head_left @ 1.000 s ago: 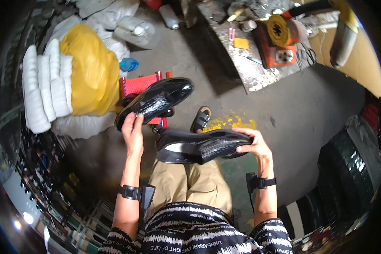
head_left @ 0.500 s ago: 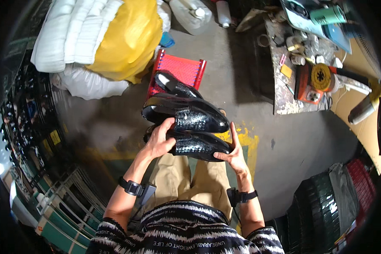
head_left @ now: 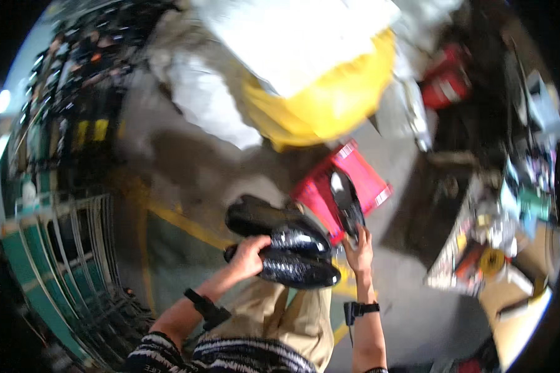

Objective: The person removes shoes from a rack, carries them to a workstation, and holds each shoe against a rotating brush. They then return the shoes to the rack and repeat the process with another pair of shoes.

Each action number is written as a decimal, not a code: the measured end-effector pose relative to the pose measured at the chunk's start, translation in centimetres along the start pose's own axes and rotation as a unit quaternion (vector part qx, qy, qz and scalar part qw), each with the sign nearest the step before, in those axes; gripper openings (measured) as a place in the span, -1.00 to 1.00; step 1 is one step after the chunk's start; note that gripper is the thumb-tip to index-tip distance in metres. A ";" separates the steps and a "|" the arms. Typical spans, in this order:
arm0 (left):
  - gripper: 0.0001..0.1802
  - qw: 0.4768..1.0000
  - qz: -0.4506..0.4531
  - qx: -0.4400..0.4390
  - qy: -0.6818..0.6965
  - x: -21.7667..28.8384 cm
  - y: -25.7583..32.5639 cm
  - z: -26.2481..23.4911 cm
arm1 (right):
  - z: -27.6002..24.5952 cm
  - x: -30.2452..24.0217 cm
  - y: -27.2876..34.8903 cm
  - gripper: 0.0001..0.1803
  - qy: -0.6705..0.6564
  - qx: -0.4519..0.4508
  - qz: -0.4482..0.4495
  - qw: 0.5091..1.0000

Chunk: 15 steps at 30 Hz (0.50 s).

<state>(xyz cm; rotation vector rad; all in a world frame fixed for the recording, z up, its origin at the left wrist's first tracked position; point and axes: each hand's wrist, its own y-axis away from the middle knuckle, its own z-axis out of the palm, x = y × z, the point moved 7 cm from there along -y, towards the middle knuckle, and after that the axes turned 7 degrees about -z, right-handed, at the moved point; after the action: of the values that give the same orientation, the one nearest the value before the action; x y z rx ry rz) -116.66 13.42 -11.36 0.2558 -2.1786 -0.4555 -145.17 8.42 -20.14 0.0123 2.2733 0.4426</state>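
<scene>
Two glossy black shoes with a textured upper, a farther shoe (head_left: 292, 236) and a nearer shoe (head_left: 298, 271), lie side by side above my lap, toes to the right. My left hand (head_left: 247, 258) is closed on them at the heel side. On a low red stool (head_left: 372, 177) lies a third black shoe (head_left: 343, 198), its pale insole showing at the far end. The fingers of my right hand (head_left: 359, 252) close on the near end of that shoe; motion smears the contact a little.
A yellow sack (head_left: 330, 102) under white bundles stands beyond the stool. A cluttered workbench (head_left: 445, 267) is at the right. On the left are a metal wire rack (head_left: 74, 248) and a dark rack of many small items (head_left: 87, 68).
My right hand has left the toes of the two held shoes and reached the third shoe on the stool. My left hand keeps both shoes. The whole view has turned left.
</scene>
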 end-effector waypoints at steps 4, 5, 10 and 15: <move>-0.64 0.989 -0.063 0.126 -0.039 -4.2 3.0 -2.4 | 8.0 0.3 -5.6 -0.27 0.218 -0.226 -0.042 0.948; -0.63 0.986 -0.089 0.137 -0.038 -4.9 3.6 -2.3 | 9.0 2.5 -6.7 -0.28 0.305 -0.211 -0.083 0.925; -0.60 0.958 -0.188 0.216 -0.027 -6.1 9.5 -5.3 | 8.7 3.8 -9.6 -0.76 0.393 -0.149 -0.079 0.904; -0.60 0.921 -0.236 0.310 0.016 -7.5 17.2 -6.6 | 4.2 -1.6 -5.7 -0.71 0.259 -0.084 -0.182 0.945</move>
<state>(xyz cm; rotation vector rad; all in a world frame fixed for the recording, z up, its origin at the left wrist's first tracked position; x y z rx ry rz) -107.17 30.14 -6.09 1.1436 -2.1637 0.0033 -140.27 4.14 -23.43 -0.6719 2.6575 0.4776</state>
